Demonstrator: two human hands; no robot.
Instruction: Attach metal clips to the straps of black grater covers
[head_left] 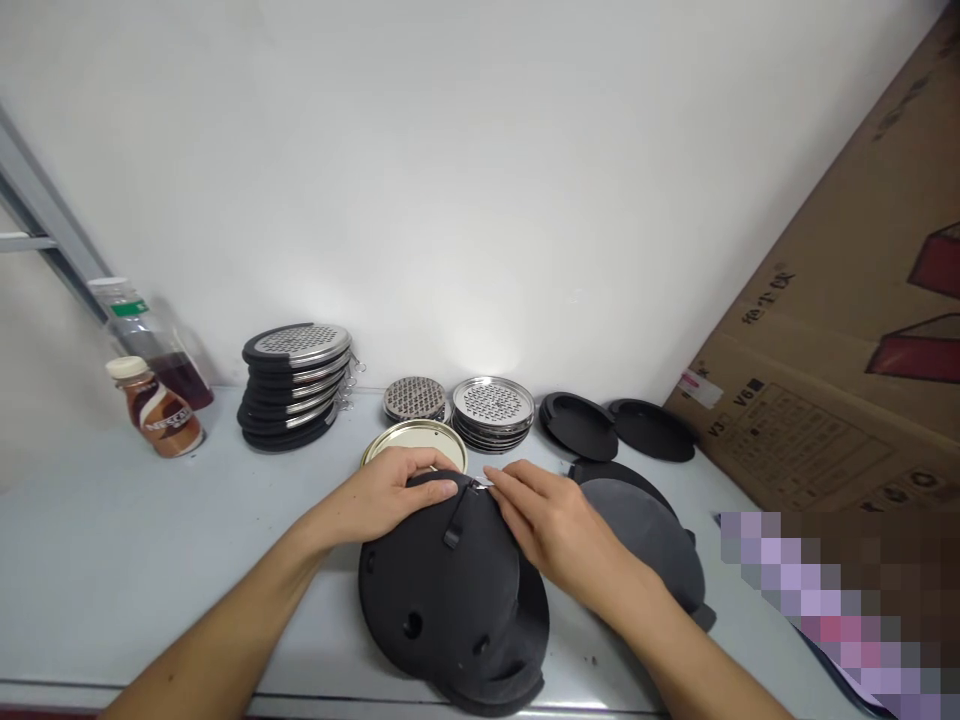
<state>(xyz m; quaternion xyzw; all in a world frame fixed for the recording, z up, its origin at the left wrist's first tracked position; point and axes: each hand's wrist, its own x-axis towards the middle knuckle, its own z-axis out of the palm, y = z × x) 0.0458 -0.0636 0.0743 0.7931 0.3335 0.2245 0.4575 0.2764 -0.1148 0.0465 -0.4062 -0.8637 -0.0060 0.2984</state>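
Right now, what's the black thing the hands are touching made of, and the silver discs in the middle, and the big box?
Black thing: perhaps rubber or foam, matte; it barely shines.
Silver discs: probably metal, polished; the rims gleam.
Big box: likely cardboard, dull; it's brown with printed letters.

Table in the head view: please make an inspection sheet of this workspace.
Surface: pale grey table, few dark specks near front.
Job's things: black disc in hand, silver piece at its top edge; metal discs, black-edged discs and gold-coloured lid behind; black pieces to the right.
Clutter: small bottle and large bottle, far left.
Hands: left hand grips the black disc's top edge; right hand has its fingertips at the silver piece.
Cables: nothing seen.
Surroundings: white wall behind, cardboard box at right; lower right corner obscured.
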